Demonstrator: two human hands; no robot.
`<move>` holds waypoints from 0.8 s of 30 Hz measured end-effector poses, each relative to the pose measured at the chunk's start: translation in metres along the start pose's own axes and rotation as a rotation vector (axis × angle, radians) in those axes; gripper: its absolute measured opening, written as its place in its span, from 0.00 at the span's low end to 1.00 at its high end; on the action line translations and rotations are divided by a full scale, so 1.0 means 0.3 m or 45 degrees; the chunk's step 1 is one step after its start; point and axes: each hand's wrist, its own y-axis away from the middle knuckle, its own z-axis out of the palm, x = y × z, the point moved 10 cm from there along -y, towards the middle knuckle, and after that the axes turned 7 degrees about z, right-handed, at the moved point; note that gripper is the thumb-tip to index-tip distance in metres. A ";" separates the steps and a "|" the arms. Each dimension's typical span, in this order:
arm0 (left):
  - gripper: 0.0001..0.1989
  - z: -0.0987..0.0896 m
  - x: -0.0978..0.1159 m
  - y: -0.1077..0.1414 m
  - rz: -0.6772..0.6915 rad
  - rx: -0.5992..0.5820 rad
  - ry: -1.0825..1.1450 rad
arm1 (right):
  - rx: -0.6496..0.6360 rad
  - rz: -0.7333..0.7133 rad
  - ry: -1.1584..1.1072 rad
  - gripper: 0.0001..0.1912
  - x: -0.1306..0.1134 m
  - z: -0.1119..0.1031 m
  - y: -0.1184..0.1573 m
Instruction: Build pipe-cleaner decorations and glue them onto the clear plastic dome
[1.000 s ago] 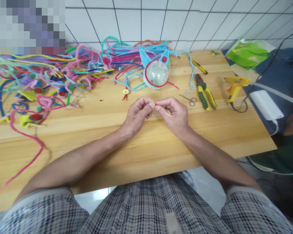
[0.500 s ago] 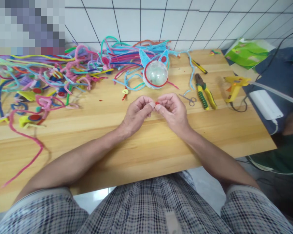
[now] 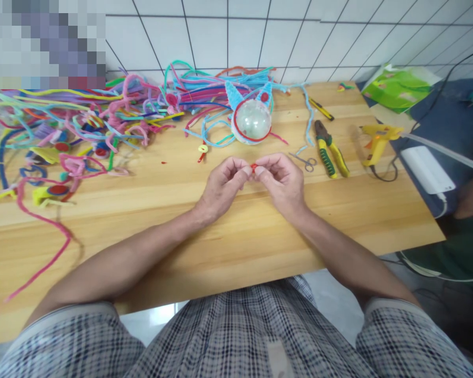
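Cloth from a checked shirt fills the bottom of my feed, below the near edge of the wooden table; whether its wearer sits or stands I cannot tell. Past the table's right corner a dark green garment is cut off by the frame. Two forearms reach in, and left hand and right hand meet over the tabletop, each pinching, thumb to forefinger, at a small red piece between their tips. I put that hold down to size: something this little leaves room for fingertips only, and working it from both sides probably steadies it. Those same fingertips cover most of it, so its shape escapes me.

Farther off, scissors, pliers and a glue gun lie toward the right, I suspect for easy reach; the scissor blades are too faint to read. A clear globe with blue ears sits straight beyond the hands, its rear hidden from me. The pile of fuzzy stems is banked toward the tiled wall, too tangled to count, and a blocky patch masks the upper left corner.
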 end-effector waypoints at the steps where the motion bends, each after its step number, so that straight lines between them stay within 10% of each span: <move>1: 0.20 -0.003 -0.003 0.001 -0.006 0.021 0.007 | 0.003 0.004 -0.022 0.19 0.005 0.001 0.000; 24: 0.14 0.026 0.003 0.001 -0.169 -0.061 0.119 | -0.030 -0.113 0.007 0.08 -0.017 0.003 0.002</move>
